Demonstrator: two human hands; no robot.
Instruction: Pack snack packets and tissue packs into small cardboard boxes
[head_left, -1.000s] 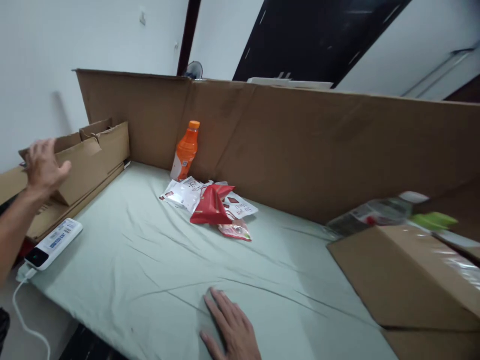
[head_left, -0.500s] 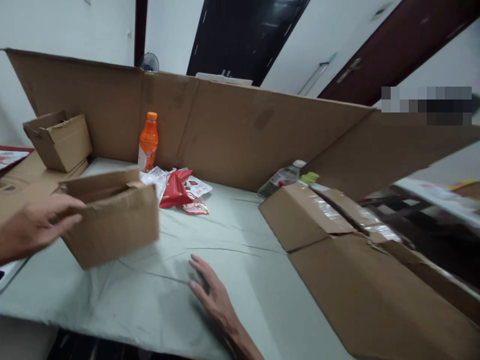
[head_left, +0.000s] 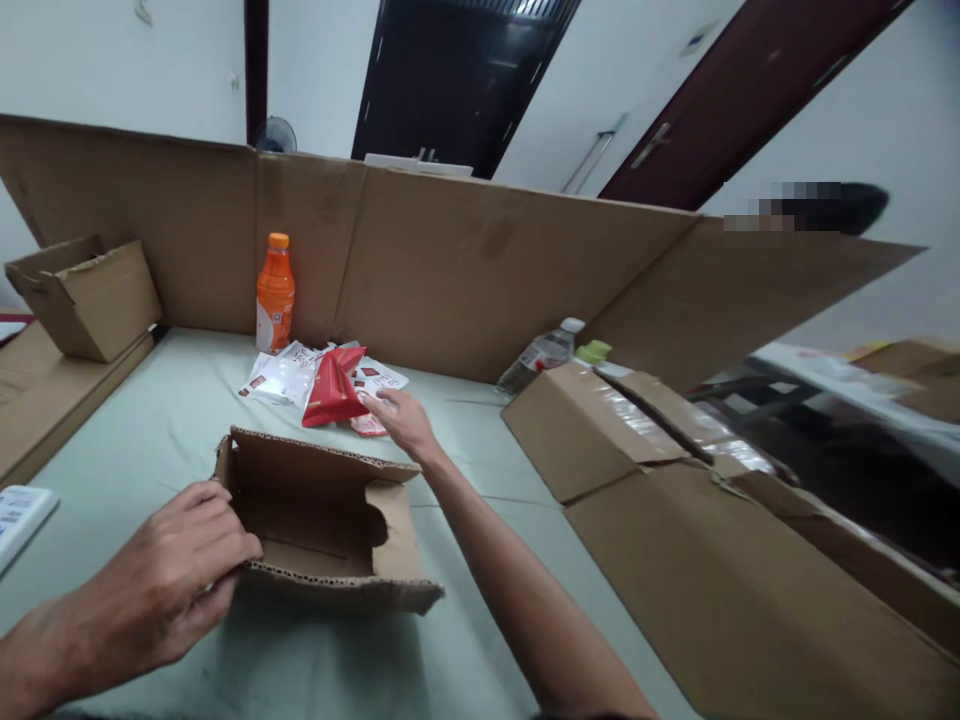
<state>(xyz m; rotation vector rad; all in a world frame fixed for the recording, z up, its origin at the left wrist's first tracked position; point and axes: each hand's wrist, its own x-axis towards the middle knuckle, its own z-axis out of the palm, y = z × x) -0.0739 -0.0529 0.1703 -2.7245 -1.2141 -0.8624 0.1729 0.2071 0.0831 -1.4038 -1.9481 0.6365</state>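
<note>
A small open-topped cardboard box (head_left: 315, 580) tilts toward me over the table, its inside bare. My left hand (head_left: 187, 560) is closed on the box's left edge. Beyond the box, my right hand (head_left: 401, 415) reaches with fingers extended to the right side of a red snack packet (head_left: 335, 388); whether they touch it I cannot tell. White packets with print (head_left: 281, 372) lie to the left of the red one, and another white packet (head_left: 381, 374) shows behind it. A pinkish packet (head_left: 367, 426) is partly covered by the right hand.
An orange drink bottle (head_left: 276, 295) stands by the cardboard screen (head_left: 442, 265). Another small box (head_left: 105, 300) sits on flat cardboard at left. A clear bottle (head_left: 541, 358) leans behind the large cardboard box (head_left: 720, 590) at right. A white device (head_left: 22, 520) lies at the left edge.
The small box has moved right and toward me, and its opening has tipped my way. My right hand has moved forward from the bare cloth to the packets.
</note>
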